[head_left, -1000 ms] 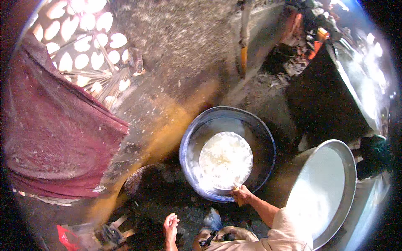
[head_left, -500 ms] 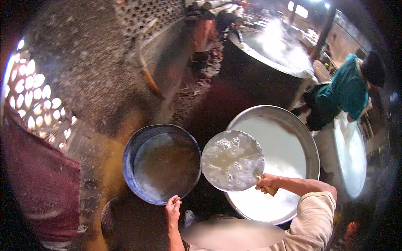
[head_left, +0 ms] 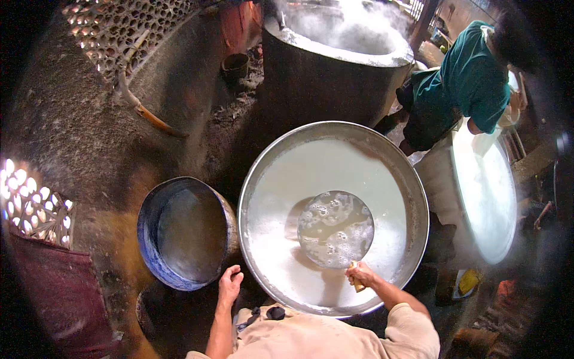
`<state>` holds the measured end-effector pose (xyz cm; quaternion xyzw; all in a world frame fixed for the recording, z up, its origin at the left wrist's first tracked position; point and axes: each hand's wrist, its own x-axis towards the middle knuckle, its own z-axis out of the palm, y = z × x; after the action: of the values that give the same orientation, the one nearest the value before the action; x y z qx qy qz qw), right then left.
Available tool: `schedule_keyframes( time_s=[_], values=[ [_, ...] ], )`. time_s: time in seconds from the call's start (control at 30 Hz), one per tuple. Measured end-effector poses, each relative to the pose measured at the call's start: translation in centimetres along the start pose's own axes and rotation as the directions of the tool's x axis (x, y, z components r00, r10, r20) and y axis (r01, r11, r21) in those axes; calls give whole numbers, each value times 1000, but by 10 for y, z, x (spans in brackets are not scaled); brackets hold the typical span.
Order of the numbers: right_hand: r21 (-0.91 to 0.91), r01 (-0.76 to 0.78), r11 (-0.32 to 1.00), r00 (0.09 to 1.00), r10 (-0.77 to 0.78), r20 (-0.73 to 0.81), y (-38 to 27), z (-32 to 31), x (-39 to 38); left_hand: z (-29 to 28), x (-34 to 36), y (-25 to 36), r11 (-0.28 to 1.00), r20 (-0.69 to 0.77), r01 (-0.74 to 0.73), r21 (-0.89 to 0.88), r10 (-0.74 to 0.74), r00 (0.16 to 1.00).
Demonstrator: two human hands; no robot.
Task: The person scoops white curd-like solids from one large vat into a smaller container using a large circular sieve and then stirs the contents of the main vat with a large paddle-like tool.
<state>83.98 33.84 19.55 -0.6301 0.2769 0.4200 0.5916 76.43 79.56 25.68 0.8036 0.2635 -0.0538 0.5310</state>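
Steam is drifting over a dim earthen floor. Right hand [head_left: 360,276] is closing its grip on a full round scoop [head_left: 335,229] just beyond it, over the wide milky pan [head_left: 263,179]; any tilting risks hot splashing. Left hand [head_left: 229,285] is resting open nearest the blue basin [head_left: 149,239].

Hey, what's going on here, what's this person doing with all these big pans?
The person's right hand holds a round scoop full of frothy liquid over a big metal pan of white liquid. Their left hand rests by the rim of a blue basin beside it. Another person in a green shirt bends over a second white-filled pan, and a large vat steams behind.
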Motion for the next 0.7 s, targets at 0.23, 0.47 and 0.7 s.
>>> schedule_keyframes(
  time_s=[0.23,0.47,0.7],
  values=[
    [225,-1,974,1000,-3,16,52,6,37,35,14,30,967,20,109,228,-117,993],
    [288,-14,957,994,43,-97,53,0,32,44,16,34,923,19,98,373,-114,993],
    [213,61,975,964,-2,-268,66,-54,18,42,19,29,918,30,133,373,-155,987]
  ],
)
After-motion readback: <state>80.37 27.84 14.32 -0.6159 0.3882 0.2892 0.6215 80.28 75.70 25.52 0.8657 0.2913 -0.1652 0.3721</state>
